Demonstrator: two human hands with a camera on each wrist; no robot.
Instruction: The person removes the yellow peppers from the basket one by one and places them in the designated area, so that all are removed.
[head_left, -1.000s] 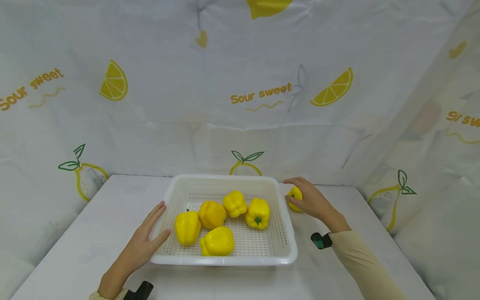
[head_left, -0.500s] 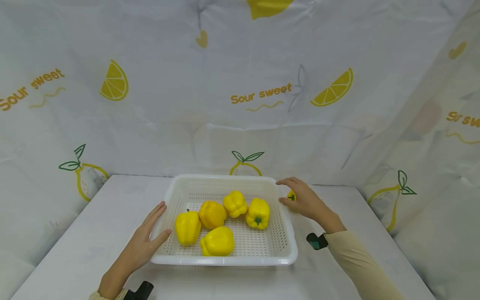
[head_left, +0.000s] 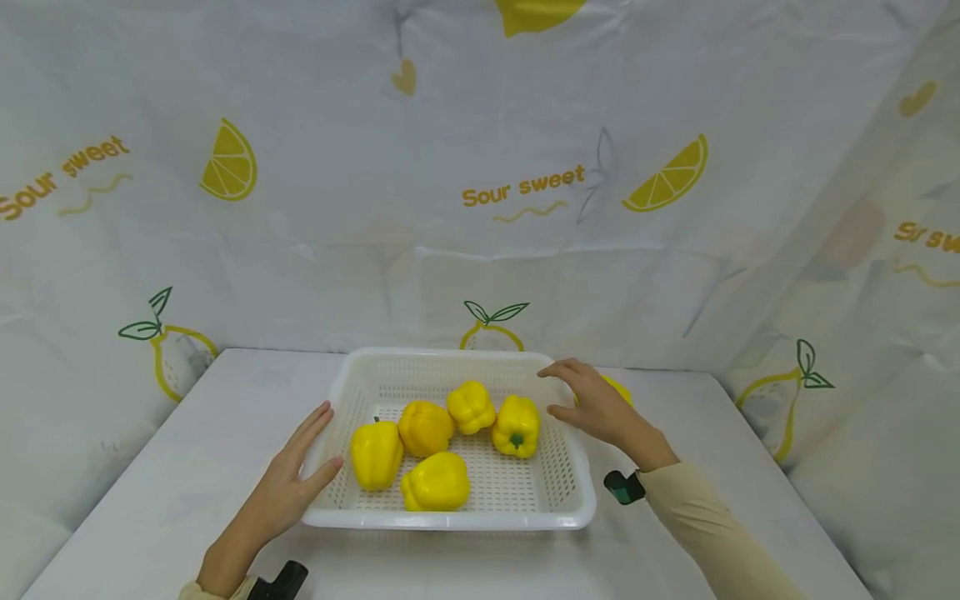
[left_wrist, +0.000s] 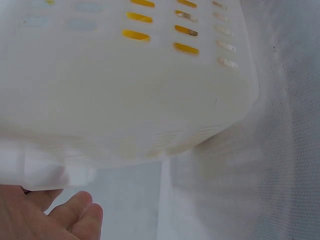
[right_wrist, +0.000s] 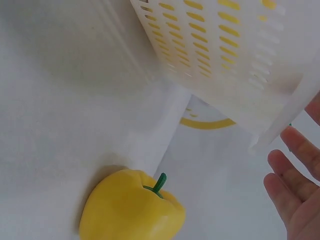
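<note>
A white perforated plastic basket (head_left: 442,522) sits on the white table with several yellow bell peppers (head_left: 435,483) inside. At its left side, my left hand (head_left: 281,487) rests against the rim with fingers extended and the thumb over the edge. In the left wrist view, fingertips (left_wrist: 80,210) appear below the rim. My right hand (head_left: 600,408) is at the basket's right rim, fingers loosely bent and holding nothing. Another yellow bell pepper (right_wrist: 130,210) with a green stem lies on the table outside the basket. In the head view, my right hand mostly hides this pepper (head_left: 619,388).
The white table (head_left: 165,450) extends on both sides of the basket. Behind it hangs a white cloth (head_left: 352,275) printed with lemons and lettering, also covering the right side.
My right hand has drawn left from the outside pepper to the basket's right rim, leaving that pepper on the table. The left hand and basket have stayed in place.
</note>
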